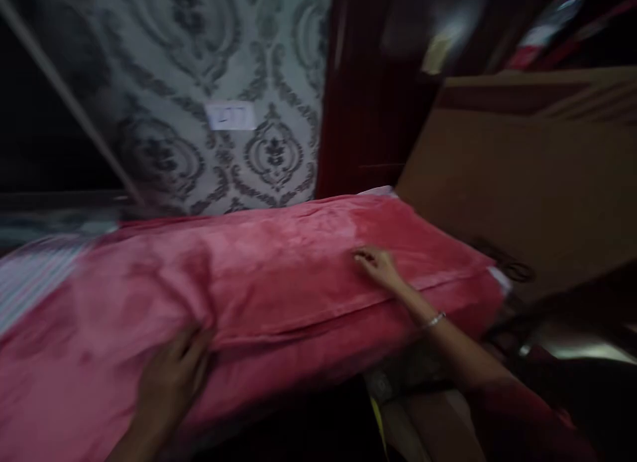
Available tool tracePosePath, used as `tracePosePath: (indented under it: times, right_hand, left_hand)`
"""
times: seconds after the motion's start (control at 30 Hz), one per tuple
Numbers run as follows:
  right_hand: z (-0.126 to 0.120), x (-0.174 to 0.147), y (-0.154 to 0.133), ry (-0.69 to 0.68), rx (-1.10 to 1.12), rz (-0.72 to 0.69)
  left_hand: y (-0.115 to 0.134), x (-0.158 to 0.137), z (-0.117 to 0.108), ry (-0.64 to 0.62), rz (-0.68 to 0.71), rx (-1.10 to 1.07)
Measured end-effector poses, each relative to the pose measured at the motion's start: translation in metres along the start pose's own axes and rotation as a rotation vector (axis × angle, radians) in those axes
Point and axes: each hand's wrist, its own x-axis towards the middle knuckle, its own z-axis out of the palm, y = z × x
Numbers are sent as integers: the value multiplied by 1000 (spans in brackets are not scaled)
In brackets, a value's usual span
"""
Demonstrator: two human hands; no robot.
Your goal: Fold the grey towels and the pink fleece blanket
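Observation:
A pink-red plush blanket lies spread in a long folded layer across a raised surface, with creases toward its left part. My left hand is at its near edge, fingers closed on a gathered bit of the cloth, where the folds run together. Farther right, my right hand rests on or just over the blanket's top, its fingers curled in loosely with nothing visible in them. A thin bracelet circles the right wrist. Both hands are somewhat blurred.
Striped cloth shows at the far left. Behind the blanket stands a patterned wall with a small paper label. A large cardboard box rises at the right. Something thin and yellow hangs below the near edge.

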Motion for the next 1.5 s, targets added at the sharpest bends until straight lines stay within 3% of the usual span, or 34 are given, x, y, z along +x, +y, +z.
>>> tracePosePath:
  times: [0.1, 0.2, 0.3, 0.43, 0.53, 0.63, 0.73, 0.8, 0.87, 1.07, 1.23, 1.33, 1.4, 1.43, 1.5]
  right_hand:
    - [81, -57, -44, -386, 9, -418]
    - [137, -88, -89, -542, -40, -637]
    - [186, -96, -111, -520, -46, -650]
    - [224, -89, -99, -459, 131, -463]
    - [232, -79, -77, -314, 348, -203]
    - [236, -70, -55, -123, 582, 53]
    - [241, -66, -44, -61, 741, 155]
    - [244, -65, -43, -65, 781, 173]
    - [245, -66, -43, -64, 806, 183]
    - [246, -65, -42, -62, 798, 188]
    - [245, -67, -46, -180, 867, 209]
    - [244, -69, -45, -178, 872, 235]
    - [244, -69, -44, -167, 887, 250]
    - [244, -70, -44, -169, 898, 253]
    - [242, -71, -48, -194, 918, 251]
  left_hand:
    - [3, -10, 1, -67, 20, 117]
    - [11, -8, 5, -78, -29, 119]
    - [24, 0, 9, -67, -50, 89]
    - [36, 2, 8, 15, -57, -33]
    - [25, -10, 3, 103, -102, -101]
    - [-8, -29, -5, 82, -352, -50]
    - [-48, -38, -10, -103, -622, 17]
    - [-68, -36, -11, -259, -713, 57]
    - [-82, -28, -8, -324, -751, 54]
    - [-124, 17, 1, -104, -736, -278]
    - [-159, 110, 3, 213, -509, -619]
    - [-163, 166, 9, 170, -324, -698]
    - [-160, 184, 14, 133, -213, -688]
    - [-159, 184, 16, 128, -230, -646]
    - [-157, 169, 19, 141, -418, -519]
